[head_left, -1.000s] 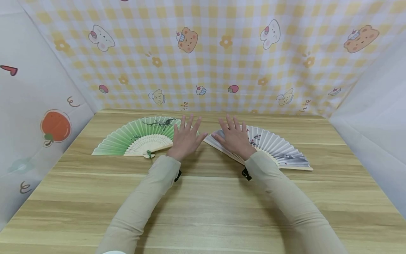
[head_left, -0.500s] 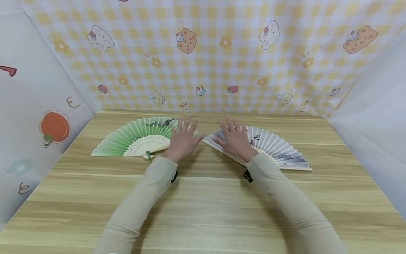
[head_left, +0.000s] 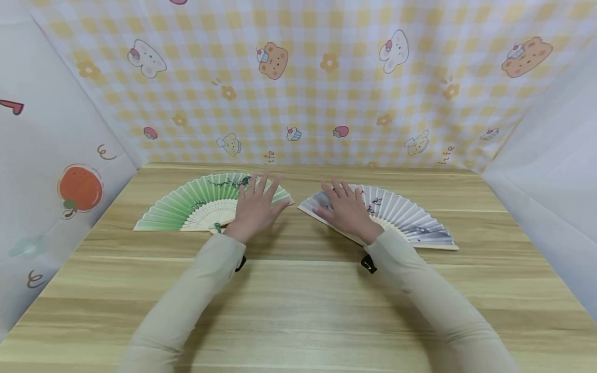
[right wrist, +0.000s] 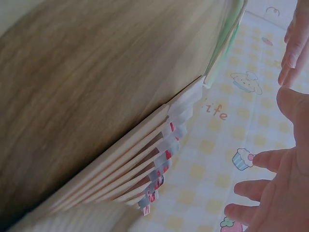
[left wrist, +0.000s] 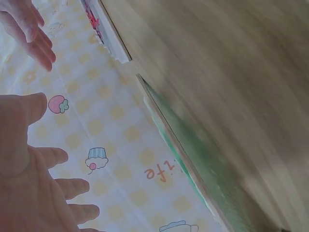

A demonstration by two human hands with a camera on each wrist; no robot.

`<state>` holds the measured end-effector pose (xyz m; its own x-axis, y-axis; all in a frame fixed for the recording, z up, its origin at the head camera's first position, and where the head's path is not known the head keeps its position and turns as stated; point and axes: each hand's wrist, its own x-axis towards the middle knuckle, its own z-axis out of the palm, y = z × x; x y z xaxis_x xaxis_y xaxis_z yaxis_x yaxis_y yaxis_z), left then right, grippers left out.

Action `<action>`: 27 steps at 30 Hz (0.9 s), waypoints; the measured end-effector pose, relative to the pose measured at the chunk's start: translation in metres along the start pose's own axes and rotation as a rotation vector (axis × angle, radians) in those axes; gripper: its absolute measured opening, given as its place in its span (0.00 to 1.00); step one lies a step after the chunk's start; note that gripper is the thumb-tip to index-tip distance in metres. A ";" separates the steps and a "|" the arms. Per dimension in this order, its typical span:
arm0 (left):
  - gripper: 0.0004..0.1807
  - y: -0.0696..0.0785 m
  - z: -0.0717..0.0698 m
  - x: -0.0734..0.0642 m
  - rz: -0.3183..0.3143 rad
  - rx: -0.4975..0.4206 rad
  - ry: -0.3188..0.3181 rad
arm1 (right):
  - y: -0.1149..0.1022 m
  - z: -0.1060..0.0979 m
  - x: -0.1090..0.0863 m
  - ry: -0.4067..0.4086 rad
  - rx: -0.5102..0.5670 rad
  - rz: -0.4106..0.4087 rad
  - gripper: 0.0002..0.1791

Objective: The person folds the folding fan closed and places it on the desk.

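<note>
A green folding fan [head_left: 174, 210] lies spread on the table at the left, with pale pierced ribs and a dark branch painted on it. Over its right part is my left hand [head_left: 254, 210], fingers straight and spread, palm down, holding nothing. To the right lies a grey-white folding fan [head_left: 401, 212], also spread, with red flowers and grey painting. My right hand [head_left: 347, 210] is over its left part, fingers extended and nothing held. Both wrist views show the hands raised above the fans, the left hand [left wrist: 34, 179] and the right hand [right wrist: 280, 188] with fingers apart.
The wooden table [head_left: 298, 311] runs under both fans. A yellow checked cloth [head_left: 308, 88] with cartoon prints hangs along its back edge. White cloth walls [head_left: 37, 155] stand at the left and right sides.
My left hand has moved to the left, farther over the green fan, uncovering its right end. My right hand has stayed nearly in place. Both fans lie as before.
</note>
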<state>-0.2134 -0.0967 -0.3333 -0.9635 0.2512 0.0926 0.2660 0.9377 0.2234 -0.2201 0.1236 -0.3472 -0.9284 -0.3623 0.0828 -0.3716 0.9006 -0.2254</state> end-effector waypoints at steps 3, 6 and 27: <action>0.35 -0.006 -0.002 -0.005 0.002 -0.009 -0.005 | -0.001 -0.001 -0.002 -0.001 0.012 -0.011 0.38; 0.36 -0.014 -0.004 -0.010 -0.008 -0.008 -0.005 | -0.003 -0.002 -0.003 -0.012 0.032 -0.027 0.37; 0.37 -0.059 -0.022 -0.048 -0.003 0.025 0.034 | -0.011 -0.011 -0.002 -0.030 0.099 -0.045 0.39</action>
<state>-0.1822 -0.1691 -0.3295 -0.9626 0.2407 0.1246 0.2620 0.9442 0.1998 -0.2140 0.1171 -0.3341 -0.9095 -0.4103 0.0663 -0.4092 0.8557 -0.3167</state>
